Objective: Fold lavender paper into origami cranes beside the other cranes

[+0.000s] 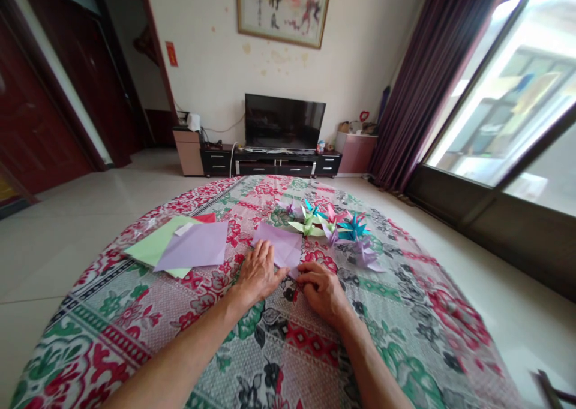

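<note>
A sheet of purple origami paper (287, 244) lies on the table in front of me. My left hand (260, 270) rests on its left side, palm down, with the fingers stretched out and the thumb toward the near corner. At the near right corner of the paper is my right hand (322, 290), its fingers curled and pressed together at the paper's edge. Just beyond, to the right, stand several folded paper cranes in green (310, 224), blue (354, 226), pink and purple (366, 254). Left of my hands lies a stack of loose paper, a purple sheet (198, 247) over green ones (155, 241).
A small white piece (183, 229) sits on the stack, and a red sheet (206, 218) peeks out behind it. A patterned cloth (148, 319) covers the round table. Past the table are a TV (285, 122) on a low cabinet (274, 164) and a purple curtain (416, 91).
</note>
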Motion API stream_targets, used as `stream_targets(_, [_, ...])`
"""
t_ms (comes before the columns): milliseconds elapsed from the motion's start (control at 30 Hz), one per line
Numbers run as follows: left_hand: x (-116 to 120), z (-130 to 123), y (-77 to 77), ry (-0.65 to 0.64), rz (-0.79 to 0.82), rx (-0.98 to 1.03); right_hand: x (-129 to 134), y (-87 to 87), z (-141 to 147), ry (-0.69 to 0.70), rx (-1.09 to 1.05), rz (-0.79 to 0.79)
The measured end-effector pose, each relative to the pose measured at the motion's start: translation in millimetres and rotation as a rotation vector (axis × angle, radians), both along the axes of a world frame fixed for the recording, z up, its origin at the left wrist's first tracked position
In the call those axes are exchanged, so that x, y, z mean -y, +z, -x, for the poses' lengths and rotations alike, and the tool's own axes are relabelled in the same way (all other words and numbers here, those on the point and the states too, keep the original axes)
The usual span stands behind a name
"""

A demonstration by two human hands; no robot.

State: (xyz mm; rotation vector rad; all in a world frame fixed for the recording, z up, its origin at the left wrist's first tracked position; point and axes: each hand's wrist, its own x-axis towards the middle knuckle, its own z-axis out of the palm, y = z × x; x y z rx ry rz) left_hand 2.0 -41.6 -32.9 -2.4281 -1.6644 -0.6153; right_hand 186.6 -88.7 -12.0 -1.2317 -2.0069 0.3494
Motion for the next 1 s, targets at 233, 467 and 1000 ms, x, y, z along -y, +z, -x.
stream_targets(233, [0.6,-1.0,-0.5,0.006,0.033,0.005,4.2,4.8,4.6,-0.015,0.042,0.004])
stream_targets(467, [1.3,-1.1,1.8,0.023,0.064,0.009,7.1,4.9,13.9,0.013,0.117,-0.006])
stream_targets(1000, [-10.0,7.6,5.0,-0.052,0.012,0.106,4.6,4.8,21.6,0.082,0.134,-0.084])
